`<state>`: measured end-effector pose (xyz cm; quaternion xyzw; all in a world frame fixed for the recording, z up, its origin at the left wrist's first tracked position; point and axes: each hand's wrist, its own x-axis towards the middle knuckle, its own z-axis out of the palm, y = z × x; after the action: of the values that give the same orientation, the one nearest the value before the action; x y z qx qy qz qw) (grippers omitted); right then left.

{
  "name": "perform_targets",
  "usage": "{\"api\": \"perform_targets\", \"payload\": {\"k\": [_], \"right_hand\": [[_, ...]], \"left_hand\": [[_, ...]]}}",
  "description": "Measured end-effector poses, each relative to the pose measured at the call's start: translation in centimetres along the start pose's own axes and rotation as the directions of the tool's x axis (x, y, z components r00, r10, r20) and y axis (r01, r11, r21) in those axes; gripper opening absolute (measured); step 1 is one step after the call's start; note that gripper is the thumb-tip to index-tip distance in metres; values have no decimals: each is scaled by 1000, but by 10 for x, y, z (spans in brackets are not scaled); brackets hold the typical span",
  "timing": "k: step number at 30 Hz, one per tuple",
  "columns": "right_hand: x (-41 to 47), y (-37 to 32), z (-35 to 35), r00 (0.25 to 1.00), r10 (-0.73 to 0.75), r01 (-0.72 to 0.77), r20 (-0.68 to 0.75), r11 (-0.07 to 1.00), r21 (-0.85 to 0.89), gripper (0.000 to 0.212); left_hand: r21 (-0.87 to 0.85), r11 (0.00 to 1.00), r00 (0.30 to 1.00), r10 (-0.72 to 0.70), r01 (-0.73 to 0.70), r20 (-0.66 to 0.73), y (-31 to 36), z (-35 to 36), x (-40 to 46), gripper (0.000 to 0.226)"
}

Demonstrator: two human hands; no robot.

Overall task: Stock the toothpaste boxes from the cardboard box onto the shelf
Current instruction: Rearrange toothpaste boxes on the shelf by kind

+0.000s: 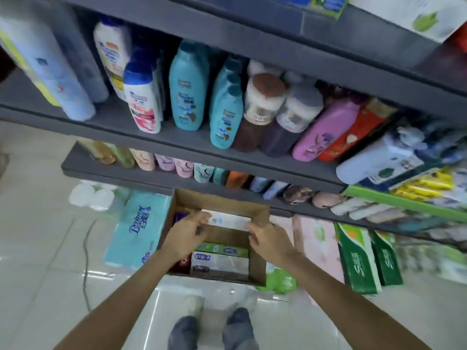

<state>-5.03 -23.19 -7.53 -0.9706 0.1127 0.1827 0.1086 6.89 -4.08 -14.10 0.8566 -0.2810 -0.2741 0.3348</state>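
Both hands are picking up one white toothpaste box (228, 219) inside the cardboard box (257, 258) on the floor, at 6 o'clock. The left hand (183, 237) pinches one end, the right hand (269, 239) the other. Next, I think, lift it up to the shelf (156, 137) at 12 o'clock.

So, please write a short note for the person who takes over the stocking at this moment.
Left hand and right hand each grip one end of a white toothpaste box, held over the open cardboard box on the floor.
More toothpaste boxes lie inside the carton.
Done: one box picked up; no toothpaste visible on the shelf.
Left: place this box, then the rest.
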Motion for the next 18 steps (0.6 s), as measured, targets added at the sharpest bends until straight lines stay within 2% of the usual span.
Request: {"api": "perform_targets", "payload": {"k": [2,5,9,11,15,18], "right_hand": [[18,10,31,995,-19,24,95,998,-54,34],[55,25,82,987,-41,58,153,992,-108,36],[110,35,141,989,-71,92,133,983,-161,44],[131,36,164,981,-47,86,190,976,-199,53],[170,38,202,976,11,86,215,897,-433,59],[180,36,226,991,32,47,129,823,-567,59]], "left_hand": [[29,990,990,-139,139,21,-27,32,16,41],[147,941,950,-311,304,22,-63,66,38,48],[293,899,945,-323,325,-55,-101,93,69,52],[374,874,948,-312,311,-60,-114,105,83,58],[427,848,943,-330,316,-43,-139,120,103,71],[429,847,942,-333,314,-32,-146,123,106,75]]}}
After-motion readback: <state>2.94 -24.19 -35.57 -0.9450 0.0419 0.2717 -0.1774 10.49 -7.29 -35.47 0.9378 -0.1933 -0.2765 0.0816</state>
